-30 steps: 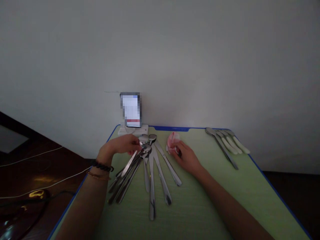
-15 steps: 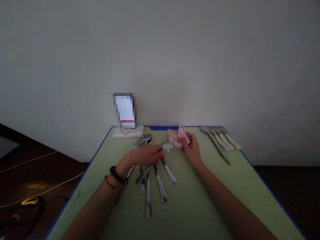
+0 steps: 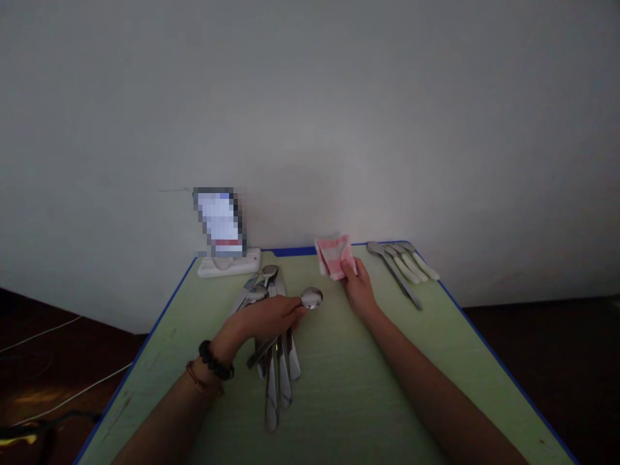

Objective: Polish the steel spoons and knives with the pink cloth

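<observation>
Currently gripping a spoon (image 3: 311, 298) in the curled left hand (image 3: 272, 315), bowl-first toward the right hand (image 3: 360, 289), and pinching a cloth (image 3: 333, 257) there, near the far edge of the table (image 3: 339, 387).

1. Our left forearm (image 3: 167, 423): one, bare, slanting up and inward from lower left.
2. Our left wrist (image 3: 227, 343): one, bent, turning rightward.
3. Our left hand (image 3: 271, 315): one, back uppermost, gripping.
4. Our right forearm (image 3: 426, 381): one, bare, reaching inward from lower right.
5. Our right hand (image 3: 359, 287): one, pinching, farther forward than our left.
</observation>
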`<state>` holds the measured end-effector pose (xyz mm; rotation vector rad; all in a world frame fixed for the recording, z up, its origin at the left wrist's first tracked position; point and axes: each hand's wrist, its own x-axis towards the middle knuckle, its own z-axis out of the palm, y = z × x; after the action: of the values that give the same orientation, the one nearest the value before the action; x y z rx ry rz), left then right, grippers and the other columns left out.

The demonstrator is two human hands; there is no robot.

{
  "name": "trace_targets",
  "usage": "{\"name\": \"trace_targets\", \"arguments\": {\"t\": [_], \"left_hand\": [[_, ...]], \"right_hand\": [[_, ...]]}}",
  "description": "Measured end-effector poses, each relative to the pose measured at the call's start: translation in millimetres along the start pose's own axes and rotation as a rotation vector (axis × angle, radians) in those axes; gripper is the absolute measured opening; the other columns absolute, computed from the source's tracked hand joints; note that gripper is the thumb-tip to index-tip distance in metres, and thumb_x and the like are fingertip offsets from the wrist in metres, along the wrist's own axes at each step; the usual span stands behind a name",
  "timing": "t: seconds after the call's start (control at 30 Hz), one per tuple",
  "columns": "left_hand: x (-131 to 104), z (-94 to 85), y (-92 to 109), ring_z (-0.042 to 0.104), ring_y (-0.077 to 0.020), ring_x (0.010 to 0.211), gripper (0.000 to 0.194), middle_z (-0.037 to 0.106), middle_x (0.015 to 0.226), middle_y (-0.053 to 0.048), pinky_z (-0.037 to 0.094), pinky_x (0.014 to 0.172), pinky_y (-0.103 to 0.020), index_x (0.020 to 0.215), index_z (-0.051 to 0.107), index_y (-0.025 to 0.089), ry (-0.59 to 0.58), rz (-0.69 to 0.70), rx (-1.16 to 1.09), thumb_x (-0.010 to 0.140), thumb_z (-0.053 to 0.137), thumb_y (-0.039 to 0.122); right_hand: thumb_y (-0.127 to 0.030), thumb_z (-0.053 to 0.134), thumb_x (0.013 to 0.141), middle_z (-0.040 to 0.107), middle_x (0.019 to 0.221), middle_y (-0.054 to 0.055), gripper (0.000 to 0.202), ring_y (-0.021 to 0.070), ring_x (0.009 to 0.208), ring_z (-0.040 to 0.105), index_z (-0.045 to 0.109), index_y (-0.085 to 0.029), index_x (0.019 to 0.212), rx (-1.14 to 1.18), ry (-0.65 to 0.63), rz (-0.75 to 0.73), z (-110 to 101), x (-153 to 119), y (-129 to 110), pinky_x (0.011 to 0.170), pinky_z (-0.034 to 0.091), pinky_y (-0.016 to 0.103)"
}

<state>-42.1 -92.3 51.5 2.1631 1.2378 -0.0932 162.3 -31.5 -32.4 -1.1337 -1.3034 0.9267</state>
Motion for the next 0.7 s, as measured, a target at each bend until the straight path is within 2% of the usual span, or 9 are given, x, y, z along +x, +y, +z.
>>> {"name": "trace_targets", "arguments": {"t": [0.1, 0.2, 0.27, 0.37, 0.43, 0.53, 0.7], "left_hand": [[4.5, 3.0, 3.0, 0.057, -0.0178, 0.07, 0.036, 0.06, 0.071, -0.002, 0.041, 0.069, -0.027, 0.072, 0.05, 0.02, 0.07, 0.035, -0.123, 0.093, 0.027, 0.037], [13.8, 13.0, 5.3, 0.05, -0.0151, 0.06, 0.033, 0.052, 0.063, 0.001, 0.038, 0.061, -0.026, 0.069, 0.044, 0.021, 0.224, 0.062, -0.261, 0.093, 0.029, 0.039], [21.5, 22.1, 4.2, 0.044, -0.0135, 0.055, 0.031, 0.046, 0.059, 0.003, 0.034, 0.057, -0.026, 0.068, 0.042, 0.021, 0.323, 0.076, -0.404, 0.091, 0.035, 0.04], [31.7, 34.5, -1.9, 0.041, -0.0126, 0.054, 0.033, 0.043, 0.058, 0.004, 0.031, 0.054, -0.026, 0.067, 0.041, 0.02, 0.375, 0.057, -0.475, 0.091, 0.035, 0.042], [36.3, 40.2, -6.6, 0.04, -0.0123, 0.053, 0.035, 0.042, 0.057, 0.004, 0.031, 0.052, -0.025, 0.068, 0.041, 0.02, 0.415, 0.036, -0.536, 0.091, 0.031, 0.044], [40.1, 45.0, -11.0, 0.04, -0.0118, 0.053, 0.036, 0.041, 0.057, 0.004, 0.032, 0.051, -0.024, 0.069, 0.042, 0.02, 0.465, 0.021, -0.622, 0.091, 0.027, 0.045], [41.0, 46.5, -9.7, 0.038, -0.0106, 0.047, 0.036, 0.039, 0.051, 0.005, 0.028, 0.046, -0.022, 0.071, 0.046, 0.018, 0.5, 0.032, -0.709, 0.089, 0.029, 0.043]], "right_hand": [[-0.047, 0.048, 0.081, 0.059, 0.082, 0.001, 0.027, 0.0155, 0.077, 0.057, 0.05, -0.021, 0.089, 0.151, 0.007, 0.07, 1.9, 1.5, 1.2, 0.07, 0.05, 0.03], [-0.041, 0.055, 0.078, 0.06, 0.082, 0.0, 0.021, 0.0151, 0.077, 0.06, 0.049, -0.022, 0.086, 0.358, 0.006, 0.198, 4.5, 1.5, -1.5, 0.07, 0.052, 0.031], [-0.034, 0.06, 0.074, 0.062, 0.086, 0.0, 0.019, 0.015, 0.078, 0.062, 0.049, -0.023, 0.086, 0.514, -0.001, 0.296, 5.7, 0.9, -5.1, 0.071, 0.054, 0.032], [-0.019, 0.066, 0.064, 0.066, 0.089, 0.0, 0.029, 0.0151, 0.08, 0.064, 0.053, -0.023, 0.09, 0.696, -0.022, 0.378, 6.2, -0.1, -11.5, 0.075, 0.054, 0.031], [-0.014, 0.068, 0.061, 0.066, 0.083, -0.001, 0.03, 0.0147, 0.078, 0.064, 0.057, -0.021, 0.088, 0.752, -0.008, 0.411, 6.4, -0.9, -15.6, 0.074, 0.055, 0.029], [-0.016, 0.07, 0.061, 0.067, 0.077, 0.0, 0.021, 0.0143, 0.072, 0.064, 0.061, -0.018, 0.08, 0.771, -0.011, 0.451, 7.9, -2.6, -21.1, 0.072, 0.055, 0.028], [-0.016, 0.074, 0.058, 0.069, 0.075, 0.001, 0.022, 0.0155, 0.072, 0.065, 0.064, -0.016, 0.078, 0.781, -0.058, 0.493, 9.7, -2.7, -25.1, 0.074, 0.052, 0.029]]}}
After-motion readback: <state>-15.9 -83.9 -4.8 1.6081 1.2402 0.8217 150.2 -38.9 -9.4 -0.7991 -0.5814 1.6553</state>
